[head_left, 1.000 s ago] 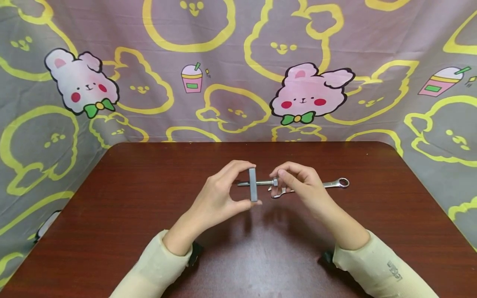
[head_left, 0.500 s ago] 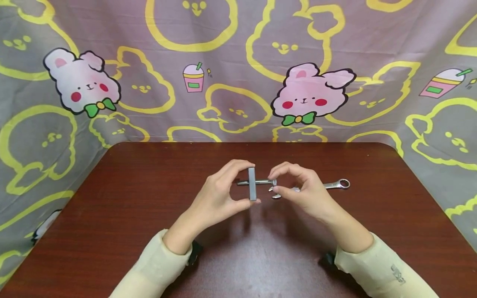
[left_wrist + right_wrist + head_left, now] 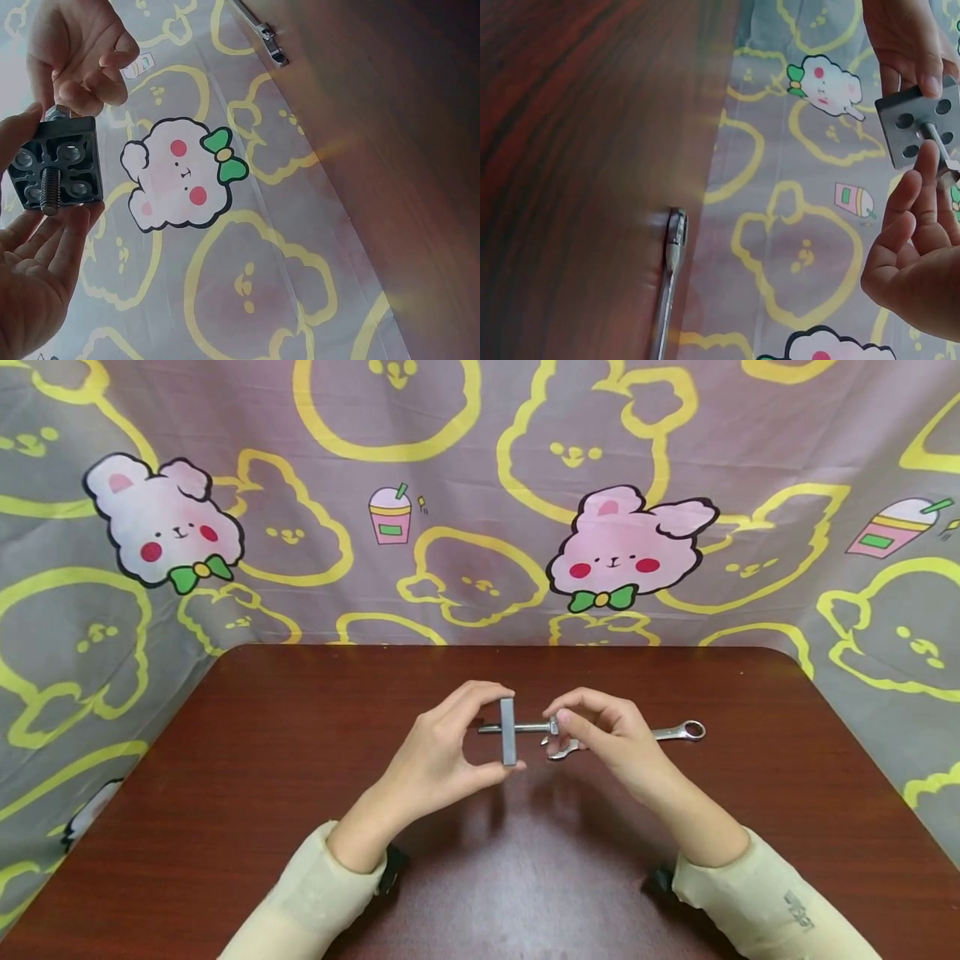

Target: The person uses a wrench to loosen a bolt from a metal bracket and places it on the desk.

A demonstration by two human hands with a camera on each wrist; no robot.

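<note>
A grey square plate (image 3: 508, 735) with holes around its centre is gripped by its edges in my left hand (image 3: 438, 747), thumb below and fingers above. Through its middle runs a long bolt (image 3: 534, 727), lying level. Its threaded end (image 3: 50, 187) sticks out on the plate's left side, facing the left wrist camera. At the bolt's hex head, on the right, the thumb and fingers of my right hand (image 3: 611, 735) pinch it. The right wrist view shows the plate's flat face (image 3: 924, 112) and the smooth shank, with the head partly hidden by fingers.
A combination wrench (image 3: 678, 732) lies on the brown table (image 3: 300, 693) behind my right hand, its open end partly covered by the fingers. A patterned cloth curtain (image 3: 480, 485) hangs around the table's back and sides.
My right thumb moved down along the bolt head and then back up, the fingers shifting around it. My left hand and the plate have stayed almost still.
</note>
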